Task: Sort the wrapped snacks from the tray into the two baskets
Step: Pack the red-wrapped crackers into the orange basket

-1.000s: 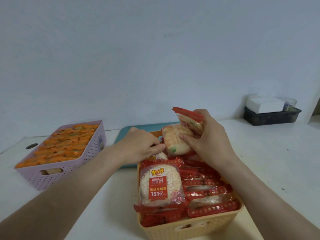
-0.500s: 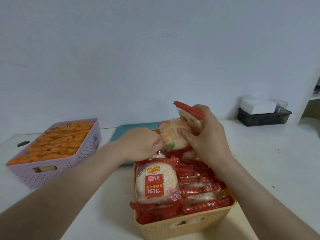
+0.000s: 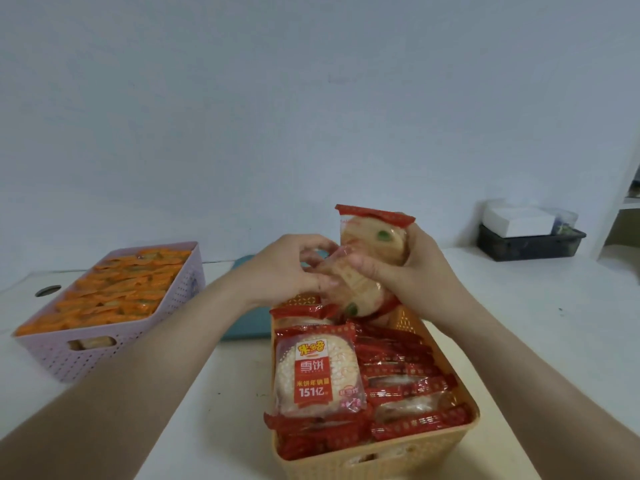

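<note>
Two red-wrapped rice-cracker packets (image 3: 370, 237) are held just above the twelve o'clock end of the yellow basket (image 3: 381, 457), which is nearly full of similar packets. They look light, crinkly and slippery, with brittle discs inside, so they are best held by the flat faces without squeezing. The right hand (image 3: 415, 271) curls round both, and the left hand (image 3: 287, 271) pinches the lower wrapper. The purple basket (image 3: 114, 344) of orange snacks sits at ten o'clock, with the teal tray (image 3: 242, 329) between the two baskets.

The yellow basket (image 3: 381, 455) is perforated; its red packets (image 3: 398, 372) carry pale dotted trim. The lilac basket (image 3: 104, 355), also perforated, holds orange packets (image 3: 117, 292). The tray (image 3: 242, 327) is teal; the held packets (image 3: 374, 237) are clear, red-edged, green-spotted.
</note>
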Action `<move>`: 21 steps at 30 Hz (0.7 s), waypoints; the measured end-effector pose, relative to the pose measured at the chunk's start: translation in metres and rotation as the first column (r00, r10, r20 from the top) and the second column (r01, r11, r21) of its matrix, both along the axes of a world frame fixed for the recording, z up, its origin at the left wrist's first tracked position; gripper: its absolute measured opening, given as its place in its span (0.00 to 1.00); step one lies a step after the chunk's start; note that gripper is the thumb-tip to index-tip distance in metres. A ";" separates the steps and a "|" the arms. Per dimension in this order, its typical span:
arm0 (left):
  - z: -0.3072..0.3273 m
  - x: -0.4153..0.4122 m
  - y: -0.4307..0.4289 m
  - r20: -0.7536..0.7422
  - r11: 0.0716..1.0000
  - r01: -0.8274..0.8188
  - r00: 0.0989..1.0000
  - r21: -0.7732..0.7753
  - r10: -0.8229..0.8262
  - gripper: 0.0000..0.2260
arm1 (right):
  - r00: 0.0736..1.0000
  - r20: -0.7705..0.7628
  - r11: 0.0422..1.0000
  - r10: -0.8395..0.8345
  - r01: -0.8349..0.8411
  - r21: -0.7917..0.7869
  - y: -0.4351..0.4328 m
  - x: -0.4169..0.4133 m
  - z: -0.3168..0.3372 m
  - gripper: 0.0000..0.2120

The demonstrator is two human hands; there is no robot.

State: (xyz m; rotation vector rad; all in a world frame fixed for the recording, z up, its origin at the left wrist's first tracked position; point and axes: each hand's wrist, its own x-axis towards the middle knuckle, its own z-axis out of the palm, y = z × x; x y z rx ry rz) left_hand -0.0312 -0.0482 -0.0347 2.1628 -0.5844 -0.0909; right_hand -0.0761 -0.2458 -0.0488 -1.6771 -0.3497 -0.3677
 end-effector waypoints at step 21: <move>0.027 -0.021 0.018 0.245 0.758 -0.141 0.969 0.636 -0.024 0.10 | 0.954 0.087 0.943 -0.287 0.298 -0.147 -0.007 -0.002 0.015 0.07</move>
